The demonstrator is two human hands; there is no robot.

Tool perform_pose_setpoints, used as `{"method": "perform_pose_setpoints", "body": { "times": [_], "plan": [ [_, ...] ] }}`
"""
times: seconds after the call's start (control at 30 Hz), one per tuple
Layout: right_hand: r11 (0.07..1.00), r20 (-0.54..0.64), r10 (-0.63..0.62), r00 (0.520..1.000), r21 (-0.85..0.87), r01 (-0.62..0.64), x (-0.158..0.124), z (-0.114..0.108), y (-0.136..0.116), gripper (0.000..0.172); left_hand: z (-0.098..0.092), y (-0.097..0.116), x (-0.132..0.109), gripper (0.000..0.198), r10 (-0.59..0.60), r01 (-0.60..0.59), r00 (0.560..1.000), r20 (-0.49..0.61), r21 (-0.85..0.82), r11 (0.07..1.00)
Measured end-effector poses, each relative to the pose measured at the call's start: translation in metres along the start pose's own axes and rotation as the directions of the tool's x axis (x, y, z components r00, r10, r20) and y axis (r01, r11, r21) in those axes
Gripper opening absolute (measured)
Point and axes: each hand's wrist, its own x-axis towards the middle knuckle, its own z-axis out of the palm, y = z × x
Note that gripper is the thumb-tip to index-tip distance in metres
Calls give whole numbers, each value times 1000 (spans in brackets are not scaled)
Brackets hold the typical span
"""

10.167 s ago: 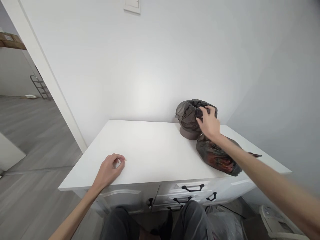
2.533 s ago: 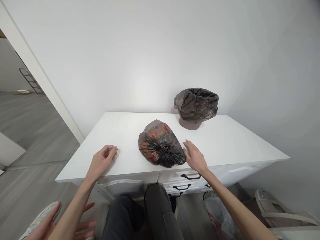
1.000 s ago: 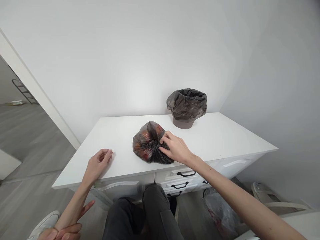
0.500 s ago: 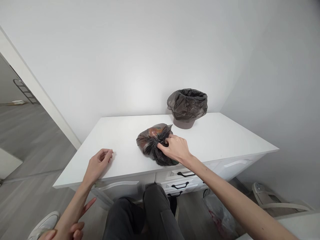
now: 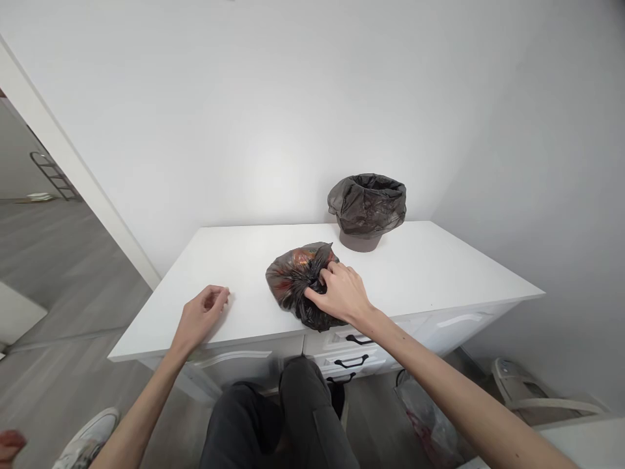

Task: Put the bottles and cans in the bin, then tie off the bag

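A filled dark plastic bag (image 5: 291,280) with red and orange contents lies near the front of the white cabinet top (image 5: 430,273). My right hand (image 5: 342,296) is closed on the bag's gathered neck, fingers pinching the bunched plastic. My left hand (image 5: 200,317) rests on the cabinet top near its front left edge, fingers loosely curled with nothing in them. A small bin lined with a dark bag (image 5: 367,208) stands open at the back of the top, against the wall.
Drawers with black handles (image 5: 355,360) face my legs below the top. Another person's fingers (image 5: 10,443) and a white shoe (image 5: 85,440) show at the bottom left. A plastic bag (image 5: 430,423) lies on the floor right; a doorway opens left.
My right hand went from resting beside the bag to gripping its gathered neck, and the bag shifted slightly. The other person's hand at the bottom left has drawn back almost out of view.
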Motion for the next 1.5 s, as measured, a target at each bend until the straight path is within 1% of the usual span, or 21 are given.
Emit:
{"method": "perform_pose_setpoints", "body": {
  "times": [0.1, 0.17, 0.23, 0.3, 0.33, 0.37, 0.43, 0.53, 0.6, 0.67, 0.73, 0.8, 0.87, 0.93, 1.03, 1.1, 1.2, 1.27, 1.33, 1.43, 1.5],
  "plan": [
    [1000, -16, -26, 1000, -1, 26, -2, 5, 1, 39, 6, 22, -6, 45, 105, -106, 994, -32, -27, 994],
    [999, -22, -42, 999, 9, 42, -2, 9, 0, 36, 12, 43, -13, 37, 251, -255, 966, -56, -57, 965],
    [998, -18, -54, 998, 30, 54, 0, 11, -2, 32, 21, 66, -21, 32, 439, -441, 897, -40, -79, 894],
    [996, 6, -61, 998, 71, 61, 3, 11, -5, 29, 31, 85, -28, 38, 582, -578, 812, 40, -75, 813],
    [993, 25, -62, 998, 100, 59, 4, 10, -7, 29, 37, 92, -30, 45, 619, -617, 780, 91, -58, 785],
    [990, 45, -62, 997, 132, 56, 5, 8, -8, 29, 44, 98, -31, 51, 636, -639, 759, 139, -29, 769],
    [978, 75, -82, 994, 197, 66, 7, 3, -7, 32, 56, 102, -30, 55, 634, -653, 748, 193, 51, 755],
    [946, 82, -183, 980, 286, 153, 6, -5, 2, 33, 71, 95, -22, 43, 623, -645, 764, 171, 154, 749],
    [926, 71, -245, 967, 314, 212, 4, -9, 12, 29, 75, 86, -16, 33, 599, -610, 792, 117, 163, 775],
    [915, 44, -276, 960, 319, 248, 0, -11, 24, 24, 75, 75, -13, 27, 529, -530, 848, 41, 95, 843],
    [908, -2, -288, 958, 316, 274, -5, -10, 35, 21, 73, 66, -13, 25, 402, -403, 915, -18, -37, 915],
    [902, -54, -292, 955, 317, 293, -10, -6, 41, 20, 72, 61, -16, 24, 286, -290, 957, -45, -147, 946],
    [899, -85, -292, 953, 314, 304, -13, 0, 42, 16, 70, 62, -19, 23, 270, -276, 961, -60, -166, 946],
    [901, -92, -299, 950, 299, 313, -14, 6, 37, 10, 70, 66, -23, 22, 344, -349, 937, -59, -113, 930],
    [909, -93, -336, 937, 231, 348, -15, 7, 24, 13, 70, 71, -25, 20, 438, -439, 898, -43, -13, 899],
    [909, -103, -362, 927, 183, 375, -15, 4, 19, 10, 69, 69, -23, 19, 460, -460, 886, -60, 10, 888],
    [912, -145, -348, 926, 176, 370, -18, -3, 19, 14, 66, 58, -20, 23, 454, -458, 886, -95, -29, 888],
    [915, -177, -314, 933, 207, 347, -23, -6, 24, 15, 63, 50, -20, 24, 406, -417, 906, -118, -88, 905],
    [914, -207, -277, 938, 243, 324, -29, -7, 31, 15, 61, 44, -20, 27, 315, -337, 939, -141, -183, 923],
    [909, -230, -202, 952, 317, 269, -37, -6, 41, 16, 57, 40, -20, 33, 113, -154, 985, -129, -378, 913],
    [901, -224, -118, 967, 386, 199, -41, -3, 48, 18, 54, 41, -21, 36, -14, -33, 995, -95, -475, 879]
  ]
}}
